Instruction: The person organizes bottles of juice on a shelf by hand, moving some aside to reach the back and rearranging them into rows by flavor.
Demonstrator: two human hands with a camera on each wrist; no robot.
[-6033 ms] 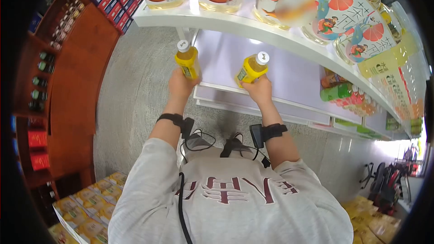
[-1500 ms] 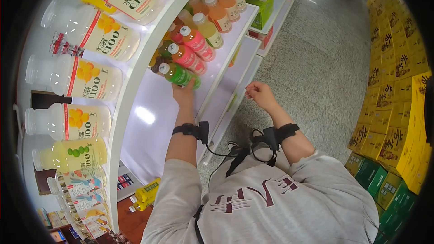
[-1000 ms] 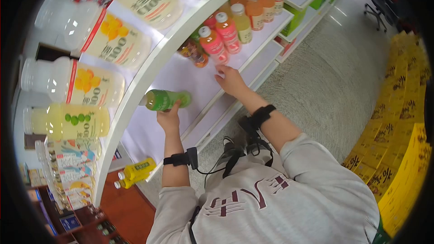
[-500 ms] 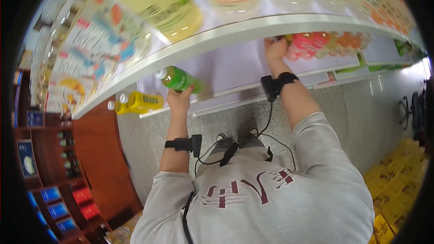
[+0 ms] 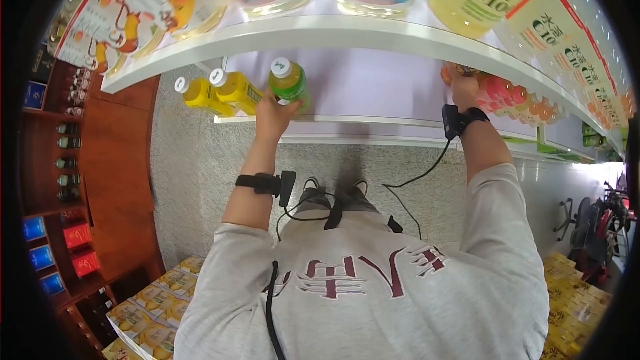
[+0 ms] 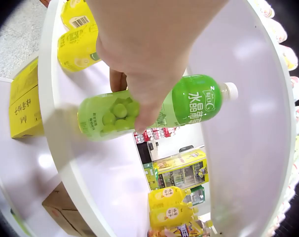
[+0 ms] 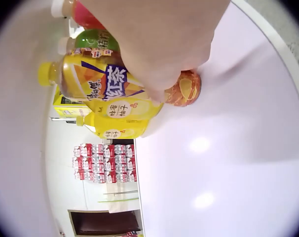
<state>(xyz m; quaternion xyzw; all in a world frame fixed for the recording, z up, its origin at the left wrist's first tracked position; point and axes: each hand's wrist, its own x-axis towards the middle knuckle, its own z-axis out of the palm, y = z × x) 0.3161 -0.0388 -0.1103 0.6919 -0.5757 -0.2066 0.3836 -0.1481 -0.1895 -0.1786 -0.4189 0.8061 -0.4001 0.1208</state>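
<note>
My left hand (image 5: 273, 117) grips a green grape-drink bottle (image 5: 288, 83) with a white cap near the left end of the lower shelf. In the left wrist view, thumb and fingers wrap the lower half of its label. Beside it stand two yellow bottles (image 5: 237, 92) with white caps. Farther right, under the upper shelf, my right hand (image 5: 465, 90) holds an iced tea bottle (image 7: 93, 79) with a yellow cap and orange label. The right wrist view shows its amber base (image 7: 186, 89) at the shelf surface, its middle hidden by the hand.
A curved upper shelf (image 5: 320, 33) with large bottles overhangs both hands. Pink bottles (image 5: 500, 90) and orange ones crowd the lower shelf (image 5: 373, 90) right of my right hand. Yellow cartons (image 5: 153, 300) are stacked behind at left. A cable (image 5: 427, 170) hangs from the right wrist camera.
Both hands held yellow bottles at first; those now stand at the left end. My left hand has since carried the green bottle leftward from the right-hand group; my right hand has reached in there.
</note>
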